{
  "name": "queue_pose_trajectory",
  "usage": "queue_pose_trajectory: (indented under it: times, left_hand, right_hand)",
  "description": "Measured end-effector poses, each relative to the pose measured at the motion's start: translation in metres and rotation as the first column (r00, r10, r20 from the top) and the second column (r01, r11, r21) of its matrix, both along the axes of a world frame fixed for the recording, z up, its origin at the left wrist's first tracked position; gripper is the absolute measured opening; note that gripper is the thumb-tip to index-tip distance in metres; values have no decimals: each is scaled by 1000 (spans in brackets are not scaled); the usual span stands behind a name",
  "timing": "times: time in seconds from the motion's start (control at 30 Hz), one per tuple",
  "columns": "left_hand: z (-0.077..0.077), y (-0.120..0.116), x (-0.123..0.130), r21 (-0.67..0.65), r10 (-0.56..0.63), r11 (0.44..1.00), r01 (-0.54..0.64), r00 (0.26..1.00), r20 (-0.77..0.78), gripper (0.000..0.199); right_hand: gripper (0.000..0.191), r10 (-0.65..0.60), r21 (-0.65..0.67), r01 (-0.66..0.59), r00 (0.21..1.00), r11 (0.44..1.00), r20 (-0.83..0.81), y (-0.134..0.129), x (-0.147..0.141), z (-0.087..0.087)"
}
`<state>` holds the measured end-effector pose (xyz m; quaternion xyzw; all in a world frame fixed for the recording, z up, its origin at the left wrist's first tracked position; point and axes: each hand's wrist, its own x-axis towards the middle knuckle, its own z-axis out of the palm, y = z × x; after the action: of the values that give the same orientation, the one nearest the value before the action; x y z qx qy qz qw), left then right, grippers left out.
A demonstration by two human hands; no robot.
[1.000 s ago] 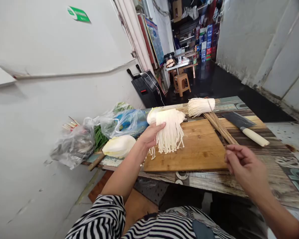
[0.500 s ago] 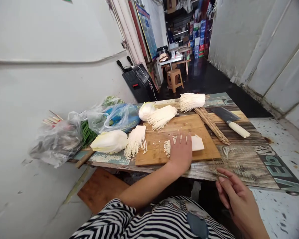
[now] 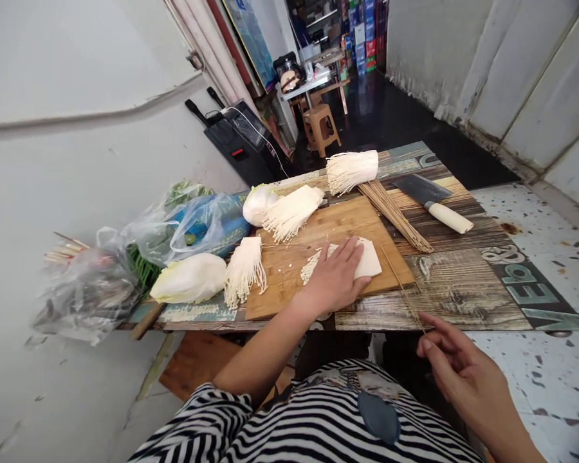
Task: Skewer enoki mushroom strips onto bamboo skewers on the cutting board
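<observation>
My left hand [image 3: 336, 271] lies flat, palm down, on a bunch of enoki mushrooms [image 3: 368, 258] on the wooden cutting board [image 3: 352, 218]. Its fingers are stretched out over the mushrooms and hide their middle. Between thumb and fingertips, my right hand [image 3: 458, 360] pinches a thin bamboo skewer [image 3: 404, 292] by its near end. The skewer's far end points over the board's right edge, close to the cut base of the mushrooms. Another enoki bunch [image 3: 247, 270] rests across the board's left edge, and one more enoki portion [image 3: 294, 212] lies at its back left corner.
A cleaver [image 3: 434, 200] and a bundle of skewers [image 3: 395, 215] lie right of the board, with a large enoki bunch [image 3: 354, 170] behind. Leftward are a napa cabbage [image 3: 190, 278], a second cabbage [image 3: 258, 204], a bagged bundle [image 3: 87, 289] and a wooden handle [image 3: 148, 319] overhanging the table edge.
The view has shifted, so the table sits further left and higher. My left hand has flattened and turned on the mushrooms. The skewer in my right hand now shows clearly, reaching the board.
</observation>
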<state>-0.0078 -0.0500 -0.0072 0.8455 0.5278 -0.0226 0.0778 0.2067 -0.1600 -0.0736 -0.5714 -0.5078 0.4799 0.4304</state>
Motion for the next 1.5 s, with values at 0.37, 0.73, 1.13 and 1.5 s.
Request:
queue_pose_trajectory:
  times: [0.37, 0.73, 1.13, 1.5]
  left_hand:
    - [21, 37, -6, -199, 28, 980, -4, 993, 117, 78]
    - [2, 33, -5, -100, -133, 984, 150, 979, 156, 81]
    - [-4, 13, -11, -14, -11, 1000, 11, 999, -35, 63]
    - [-3, 13, 6, 0, -49, 999, 50, 982, -181, 63]
  right_hand:
    - [47, 49, 70, -66, 974, 995, 221, -7, 5, -9]
    - [37, -54, 140, 16, 962, 990, 267, -17, 9, -13]
    - [48, -89, 490, -309, 769, 815, 633, -31, 8, -1]
    - [37, -64, 496, -353, 761, 793, 645, -28, 6, -3]
